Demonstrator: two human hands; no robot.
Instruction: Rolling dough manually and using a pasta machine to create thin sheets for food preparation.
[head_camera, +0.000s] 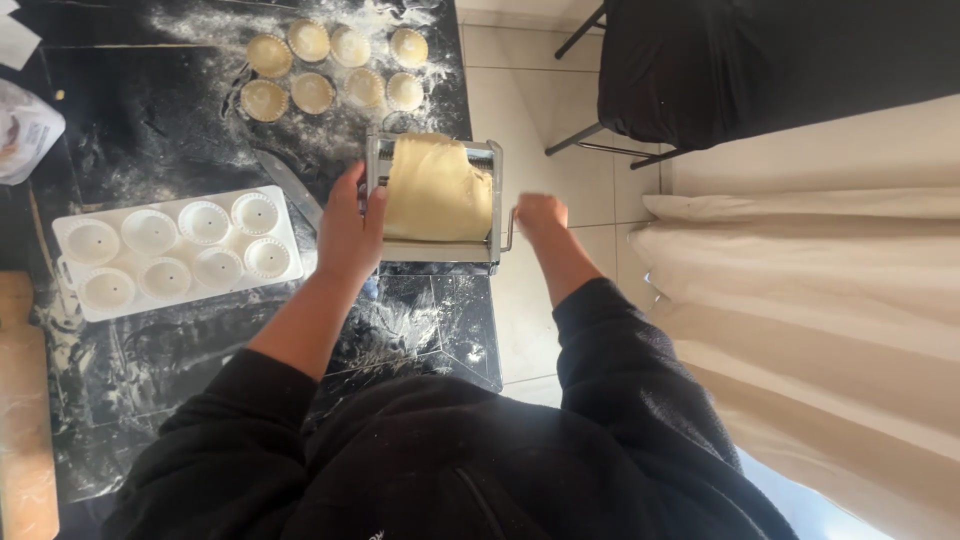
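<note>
On pasta roller (437, 200): dough sheet (435, 190) draped lengthwise toward person.

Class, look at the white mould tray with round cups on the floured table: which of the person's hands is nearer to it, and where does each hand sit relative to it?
Left. The left hand is just right of the mould tray; the right hand is farther right, beyond the pasta roller.
</note>
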